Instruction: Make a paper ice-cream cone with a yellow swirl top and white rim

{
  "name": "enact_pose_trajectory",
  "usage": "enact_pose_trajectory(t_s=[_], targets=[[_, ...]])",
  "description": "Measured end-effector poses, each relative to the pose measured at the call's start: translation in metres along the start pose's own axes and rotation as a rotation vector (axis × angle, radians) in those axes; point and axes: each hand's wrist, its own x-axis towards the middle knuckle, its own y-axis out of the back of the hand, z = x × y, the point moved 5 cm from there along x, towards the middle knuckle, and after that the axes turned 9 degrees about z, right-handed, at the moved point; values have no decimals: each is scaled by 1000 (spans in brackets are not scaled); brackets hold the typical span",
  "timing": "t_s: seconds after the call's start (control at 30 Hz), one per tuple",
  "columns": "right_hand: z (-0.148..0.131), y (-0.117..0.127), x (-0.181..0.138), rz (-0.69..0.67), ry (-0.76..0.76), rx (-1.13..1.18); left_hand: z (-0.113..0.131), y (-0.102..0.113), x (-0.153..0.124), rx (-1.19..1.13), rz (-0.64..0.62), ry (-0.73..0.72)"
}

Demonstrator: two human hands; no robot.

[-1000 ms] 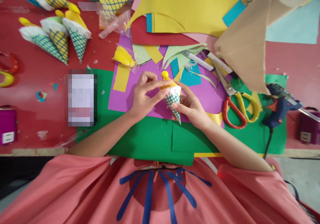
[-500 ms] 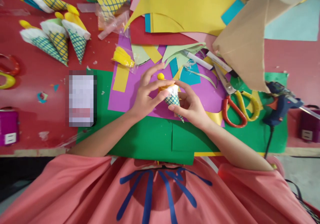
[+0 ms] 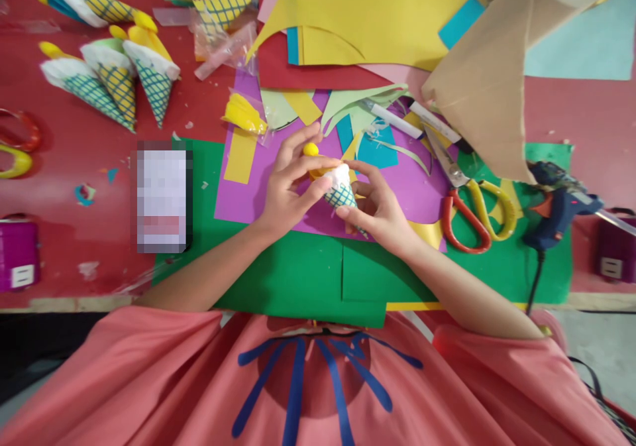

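Between my two hands is a paper ice cream cone (image 3: pixel 340 194), pale with a dark green lattice, a white fluffy rim and a yellow ball at its top left. My left hand (image 3: pixel 294 187) has its thumb and fingers closed around the white rim and the yellow top. Lower on the cone, my right hand (image 3: pixel 376 206) grips the lattice side with thumb and fingers, and the tip points down to the right. Part of the yellow top is hidden behind my left fingers. Under the hands lies a purple sheet (image 3: pixel 248 202) on a green sheet (image 3: pixel 288 270).
Scissors (image 3: pixel 462 187) and a blue glue gun (image 3: pixel 559 214) lie to the right, below white markers (image 3: pixel 395 118) and brown cardboard (image 3: pixel 487 81). Several finished cones (image 3: pixel 153 78) are at the upper left, above a blurred phone (image 3: pixel 161 197). A bagged yellow piece (image 3: pixel 244 113) lies nearby.
The cone has tilted and shifted slightly left, its yellow ball moving left and up a little. Both hands keep their hold, with the left fingers shifted slightly left.
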Motion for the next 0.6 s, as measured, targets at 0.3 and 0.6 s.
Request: enact_pose_trajectory(t_s=[0.3, 0.6], targets=[[3, -3, 2, -116, -111, 167, 4, -3, -2, -2, -77, -2], [2, -5, 0, -122, -92, 136, 7, -2, -1, -6, -48, 0]])
